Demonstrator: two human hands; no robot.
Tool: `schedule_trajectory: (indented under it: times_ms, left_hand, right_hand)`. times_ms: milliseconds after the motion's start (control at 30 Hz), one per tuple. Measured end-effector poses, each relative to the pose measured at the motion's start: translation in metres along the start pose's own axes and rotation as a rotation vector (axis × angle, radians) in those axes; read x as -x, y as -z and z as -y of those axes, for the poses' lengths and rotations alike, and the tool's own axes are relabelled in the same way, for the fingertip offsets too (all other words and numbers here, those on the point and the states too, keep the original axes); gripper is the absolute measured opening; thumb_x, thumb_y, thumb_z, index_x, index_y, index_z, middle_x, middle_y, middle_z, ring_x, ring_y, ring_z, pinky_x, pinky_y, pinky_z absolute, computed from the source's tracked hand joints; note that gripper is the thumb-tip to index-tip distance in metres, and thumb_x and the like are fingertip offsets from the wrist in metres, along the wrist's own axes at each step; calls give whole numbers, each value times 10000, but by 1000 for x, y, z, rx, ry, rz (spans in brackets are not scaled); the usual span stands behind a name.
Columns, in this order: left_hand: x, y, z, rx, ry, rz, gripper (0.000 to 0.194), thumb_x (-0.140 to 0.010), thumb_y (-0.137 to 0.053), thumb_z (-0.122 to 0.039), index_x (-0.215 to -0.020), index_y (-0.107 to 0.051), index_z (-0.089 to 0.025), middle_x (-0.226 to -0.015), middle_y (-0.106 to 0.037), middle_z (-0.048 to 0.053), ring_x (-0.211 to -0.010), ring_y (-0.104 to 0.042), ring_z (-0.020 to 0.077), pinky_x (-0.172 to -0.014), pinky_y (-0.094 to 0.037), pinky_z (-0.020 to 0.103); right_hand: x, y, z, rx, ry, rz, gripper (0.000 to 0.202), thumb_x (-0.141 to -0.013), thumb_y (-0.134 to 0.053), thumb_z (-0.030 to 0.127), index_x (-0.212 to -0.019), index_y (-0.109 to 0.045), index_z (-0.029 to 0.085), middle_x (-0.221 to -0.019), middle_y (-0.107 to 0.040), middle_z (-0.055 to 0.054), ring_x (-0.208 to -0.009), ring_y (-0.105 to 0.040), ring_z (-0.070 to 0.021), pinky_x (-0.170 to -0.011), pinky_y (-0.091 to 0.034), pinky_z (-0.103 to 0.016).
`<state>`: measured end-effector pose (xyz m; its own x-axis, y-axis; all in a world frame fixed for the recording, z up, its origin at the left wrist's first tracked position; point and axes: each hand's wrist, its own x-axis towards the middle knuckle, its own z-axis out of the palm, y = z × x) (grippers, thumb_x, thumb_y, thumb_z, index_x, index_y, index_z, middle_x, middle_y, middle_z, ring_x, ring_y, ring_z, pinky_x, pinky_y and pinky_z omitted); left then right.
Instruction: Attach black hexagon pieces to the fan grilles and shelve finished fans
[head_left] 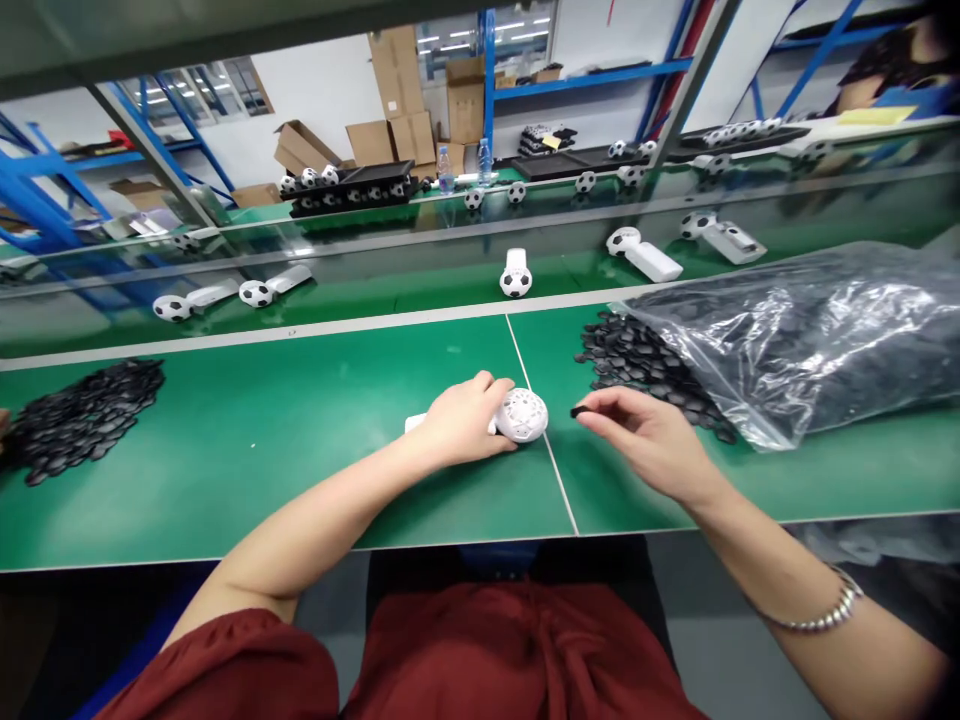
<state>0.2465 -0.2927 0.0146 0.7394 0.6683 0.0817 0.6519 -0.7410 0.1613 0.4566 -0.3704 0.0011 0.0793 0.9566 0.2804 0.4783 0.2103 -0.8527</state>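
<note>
Nearest you, your left hand (pixel 461 420) lies on the green bench (pixel 262 470), fingers curled down around the handle end of a white ball-headed unit (pixel 523 414), pinning it flat just left of the white seam line (pixel 555 470). Only the round perforated head and a bit of white handle at your wrist show. It looks like a light, hollow plastic shell: stiff, smooth and probably a little slippery, so I'd judge the handle the safer place to grip, leaving the round face clear.

Just right of that head, your right hand (pixel 645 435) hovers with thumb and forefinger pinched together on a small black piece (pixel 580 411). The piece is tiny, flat and likely rigid; hold it by its edges, as it would be easy to drop. It sits just beside the white head, not touching it as far as I can tell.

Further right, a heap of loose black pieces (pixel 637 360) spills from a clear plastic bag (pixel 810 340), soft and crinkly. A second pile of black pieces (pixel 82 415) lies far left.

Beyond, on the conveyor belt (pixel 375 285), finished football-patterned units (pixel 516 275) lie well apart. At the back stand black trays (pixel 352 190), water bottles (pixel 465 165) and cardboard boxes (pixel 405 110).
</note>
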Motion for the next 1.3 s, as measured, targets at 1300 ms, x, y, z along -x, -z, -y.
schedule_trajectory:
  times_ms: [1300]
  left_hand:
    - [5,8,0,342,100,60,575,-670,-626,-456,-1196,-449,-305,-1171,-577,-19,-1026,-557,228,-811,-451,339]
  right_hand:
    - [-11,-22,-13,45,3,17,162,-780,-581,325,-840,-505,195,-1011,-582,-69,-896,-555,-190,-665,-478,-309]
